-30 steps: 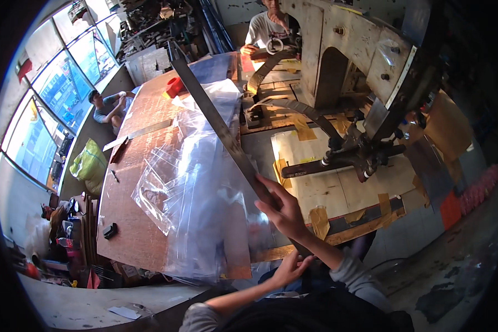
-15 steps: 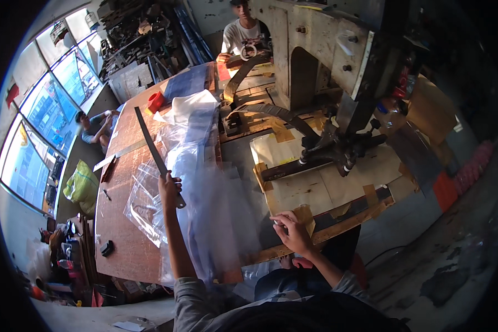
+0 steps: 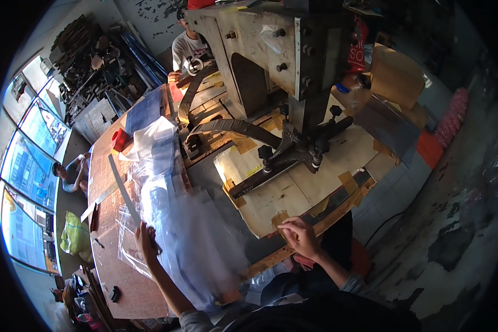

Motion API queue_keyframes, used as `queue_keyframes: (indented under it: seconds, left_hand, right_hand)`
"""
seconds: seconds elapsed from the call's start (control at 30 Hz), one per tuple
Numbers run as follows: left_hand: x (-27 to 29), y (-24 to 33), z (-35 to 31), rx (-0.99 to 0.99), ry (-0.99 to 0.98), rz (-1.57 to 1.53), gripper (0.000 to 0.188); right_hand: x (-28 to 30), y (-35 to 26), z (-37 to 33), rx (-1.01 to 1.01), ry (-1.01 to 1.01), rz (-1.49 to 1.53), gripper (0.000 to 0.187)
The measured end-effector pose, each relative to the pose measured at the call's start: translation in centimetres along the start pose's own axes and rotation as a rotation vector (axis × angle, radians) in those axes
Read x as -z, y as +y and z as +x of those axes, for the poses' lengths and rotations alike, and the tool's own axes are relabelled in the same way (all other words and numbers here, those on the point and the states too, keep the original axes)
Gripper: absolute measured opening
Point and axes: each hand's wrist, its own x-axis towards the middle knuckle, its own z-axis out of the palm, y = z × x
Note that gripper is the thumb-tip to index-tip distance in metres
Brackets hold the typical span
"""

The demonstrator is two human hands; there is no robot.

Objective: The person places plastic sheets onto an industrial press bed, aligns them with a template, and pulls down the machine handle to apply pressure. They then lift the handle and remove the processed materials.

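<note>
My left hand (image 3: 145, 241) is closed round the near end of a long, thin steel ruler (image 3: 124, 188), which slants away to the far left. Beneath and beside it, clear plastic sheets (image 3: 156, 193) spread over the table, and their near right part is blurred. My right hand (image 3: 302, 238) is at the front edge of the press bed, thumb and fingertips pinched together beside a piece of tan tape (image 3: 280, 218). Whatever lies between those fingertips is too small to make out. Pale board (image 3: 293, 199) taped to the bed lies beyond this hand.
A large press (image 3: 254, 39) rises over the bed, its clamp bar (image 3: 293, 163) low above the board. A red tape roll (image 3: 119, 140), another flat ruler (image 3: 102, 193) and a small black object (image 3: 114, 294) rest on the brown table (image 3: 108, 243). One person sits behind the press, another by the windows.
The view has turned, so the table and press appear farther left and lower. My right hand has shifted rightward along the bed edge. The ruler stays in my left hand.
</note>
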Motion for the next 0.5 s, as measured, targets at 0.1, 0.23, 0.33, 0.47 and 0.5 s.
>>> queue_keyframes:
  seconds: [0.1, 0.23, 0.33, 0.47, 0.5]
  left_hand:
    - [3.2, 0.2, -6.0, 0.021, 0.124, 0.143, 0.030]
    - [9.8, -2.5, -10.4, 0.026, 0.233, 0.431, 0.036]
    - [13.4, -3.4, -11.4, 0.282, 0.120, 0.539, 0.033]
    - [13.5, -4.0, -10.9, 0.314, 0.142, 0.729, 0.032]
    - [13.0, -4.1, -10.9, 0.297, 0.171, 0.792, 0.032]
  right_hand:
    - [4.7, 2.3, 0.3, -0.014, 0.240, -0.110, 0.014]
    - [11.4, 7.4, 1.5, -0.185, 0.518, -0.303, 0.012]
    - [15.6, 11.8, 2.4, -0.238, 0.626, -0.439, 0.010]
    - [17.8, 15.8, 3.7, -0.184, 0.624, -0.684, 0.009]
    - [17.4, 16.0, 3.9, -0.186, 0.631, -0.679, 0.009]
